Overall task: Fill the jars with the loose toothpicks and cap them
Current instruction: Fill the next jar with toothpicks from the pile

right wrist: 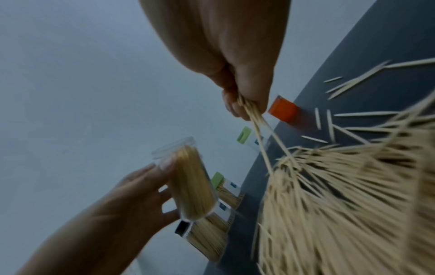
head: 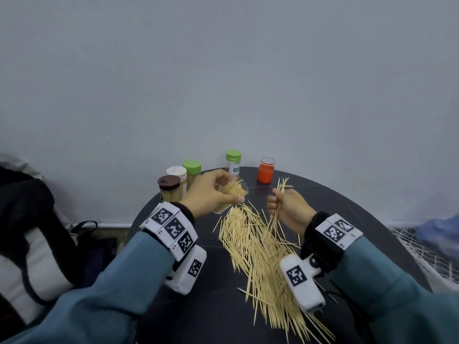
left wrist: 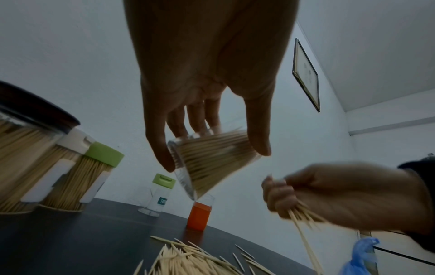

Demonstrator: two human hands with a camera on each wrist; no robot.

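While my left hand (head: 208, 192) curls round a clear open jar (left wrist: 213, 161), thumb on one side and fingers on the other, it holds the jar tilted above the table (head: 323, 202) with its mouth turned toward my right hand (head: 289, 209). That hand is closed in a fist on a small bundle (head: 280, 194) of toothpicks, tips poking out above the fist and the longer ends trailing below. The jar already looks well filled with toothpicks lying along its length. Between and below both hands, a large loose pile (head: 260, 256) of toothpicks fans across the dark table. At the far edge stand three full capped jars, brown lid (head: 169, 182), white lid (head: 176, 172) and green lid (head: 191, 166), close together, then a clear green-capped jar (head: 233, 162) and an orange piece (head: 266, 170) that I take for a cap or a small pot; I cannot tell which. I judge the toothpicks to be very light, stiff, thin and sharp-tipped, easy to snap or scatter, so I would grip a bundle firmly round its middle, all lying parallel, and feed it in end first. The jar looks like smooth, light plastic, likely slippery, so I would hold it round its body, clear of the rim.
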